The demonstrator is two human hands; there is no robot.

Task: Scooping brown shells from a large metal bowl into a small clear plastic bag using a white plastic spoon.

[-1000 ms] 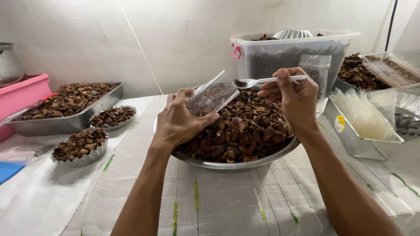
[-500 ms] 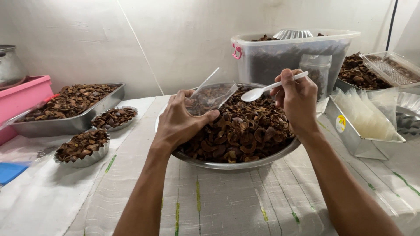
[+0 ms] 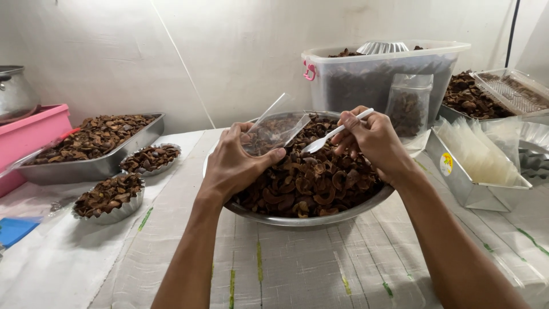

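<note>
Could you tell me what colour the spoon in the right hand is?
The spoon is white, seen in the head view, held by the right hand.

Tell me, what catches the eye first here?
A big metal bowl heaped with dark brown dried pieces sits mid-table. Over it, the left hand holds a clear bag open, and the right hand dips a white spoon toward the pile. Smaller trays of the same pieces stand at the left.

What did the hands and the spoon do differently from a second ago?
The right hand tipped the white plastic spoon down, its bowl now just over the brown pieces in the big round metal bowl. The left hand went on holding the clear plastic bag.
</note>
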